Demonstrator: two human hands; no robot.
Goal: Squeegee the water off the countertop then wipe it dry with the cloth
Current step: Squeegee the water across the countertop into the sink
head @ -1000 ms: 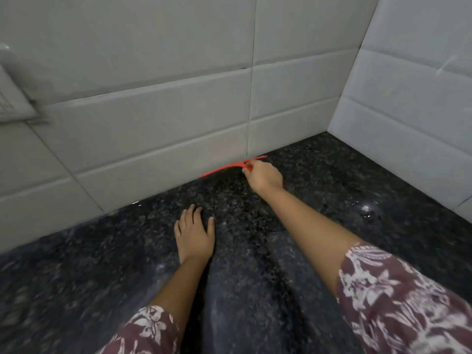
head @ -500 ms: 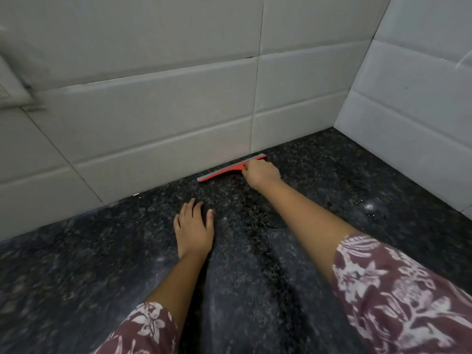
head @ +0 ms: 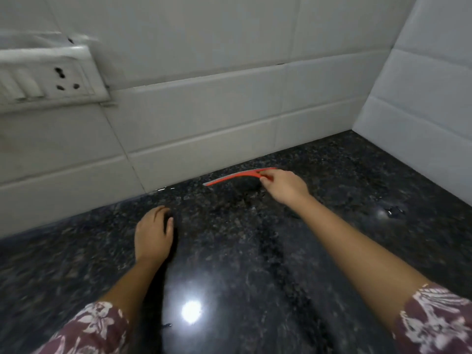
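A red squeegee (head: 236, 177) with a grey blade lies across the dark speckled granite countertop (head: 255, 251), a short way out from the back wall. My right hand (head: 283, 186) grips its right end. My left hand (head: 154, 236) rests palm down on the counter, nearer to me and to the left of the squeegee, holding nothing. A small water puddle (head: 393, 212) glints on the counter to the right. No cloth is in view.
White tiled walls (head: 229, 98) meet in a corner at the back right. A white socket panel (head: 51, 80) is mounted on the back wall at the left. A bright light reflection (head: 191, 311) shows on the counter near me.
The squeegee and my right hand have pulled away from the base of the back wall towards me. My view has tilted up, bringing the socket panel into sight. My left hand's fingers have drawn together.
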